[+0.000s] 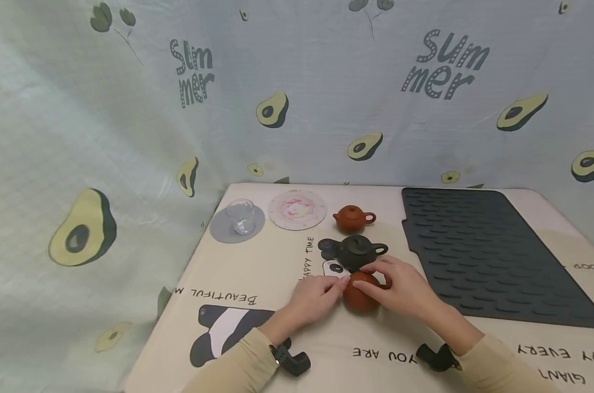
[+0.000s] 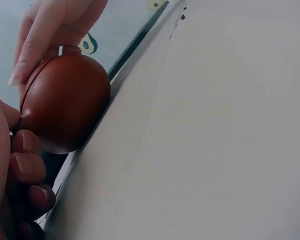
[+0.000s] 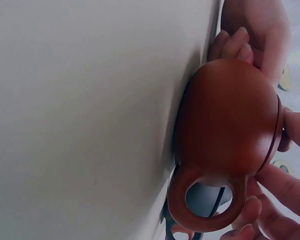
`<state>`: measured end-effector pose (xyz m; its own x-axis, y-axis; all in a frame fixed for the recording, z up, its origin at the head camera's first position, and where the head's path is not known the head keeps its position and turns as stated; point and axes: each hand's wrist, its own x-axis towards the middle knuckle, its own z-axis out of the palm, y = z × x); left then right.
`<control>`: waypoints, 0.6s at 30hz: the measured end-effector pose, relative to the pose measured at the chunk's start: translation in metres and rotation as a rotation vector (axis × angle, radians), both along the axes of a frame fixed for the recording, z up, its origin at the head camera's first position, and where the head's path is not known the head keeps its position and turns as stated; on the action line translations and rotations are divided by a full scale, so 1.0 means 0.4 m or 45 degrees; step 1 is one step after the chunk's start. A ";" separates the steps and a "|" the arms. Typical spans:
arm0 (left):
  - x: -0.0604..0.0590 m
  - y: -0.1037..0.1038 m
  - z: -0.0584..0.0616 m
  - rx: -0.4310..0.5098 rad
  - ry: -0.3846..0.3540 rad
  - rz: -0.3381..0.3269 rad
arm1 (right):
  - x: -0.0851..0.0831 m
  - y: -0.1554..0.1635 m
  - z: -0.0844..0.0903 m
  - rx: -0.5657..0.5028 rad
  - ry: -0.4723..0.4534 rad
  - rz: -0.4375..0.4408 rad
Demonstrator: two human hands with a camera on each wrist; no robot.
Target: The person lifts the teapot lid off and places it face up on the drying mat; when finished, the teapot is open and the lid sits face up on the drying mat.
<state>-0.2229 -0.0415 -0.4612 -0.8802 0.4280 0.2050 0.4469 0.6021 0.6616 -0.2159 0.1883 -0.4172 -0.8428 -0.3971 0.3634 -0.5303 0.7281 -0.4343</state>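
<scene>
Two beige sleeves (image 1: pixel 243 357) are seen nearest, each with a black device worn at the wrist. Just beyond them, a reddish-brown teapot (image 1: pixel 360 303) is held upright at the tabletop (image 1: pixel 262 262) between both hands. Its spout is pinched by the left hand (image 1: pixel 313 297), with thumb and index finger closed together and the other fingers curled beneath. Its lid is gripped from above by the right hand (image 1: pixel 400 286), with thumb and fingers bent around it at partial spread. To the right, a large black ridged mat (image 1: pixel 488 262) is laid flat. Behind the held pot, a black teapot (image 1: pixel 357 251) is set over a printed panda, and past that a smaller reddish-brown teapot (image 1: pixel 351 218). Farther left, a clear glass cup (image 1: pixel 241 215) is placed on a grey round mat (image 1: pixel 219 226), beside a pink patterned disc (image 1: pixel 297 209). Everything is backed by an avocado-printed curtain (image 1: pixel 321 60).
</scene>
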 end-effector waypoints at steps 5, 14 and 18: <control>0.008 0.011 -0.003 0.098 -0.044 0.001 | 0.013 0.005 -0.007 -0.056 0.055 -0.016; 0.013 0.008 -0.010 0.137 -0.022 -0.007 | 0.023 0.012 -0.021 -0.191 0.178 0.055; 0.008 0.002 -0.008 0.141 0.015 0.002 | 0.013 0.011 -0.023 -0.217 0.194 0.068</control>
<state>-0.2195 -0.0406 -0.4646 -0.8780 0.4009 0.2614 0.4543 0.5262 0.7189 -0.2107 0.1925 -0.4264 -0.7521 -0.3617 0.5509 -0.6354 0.6198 -0.4605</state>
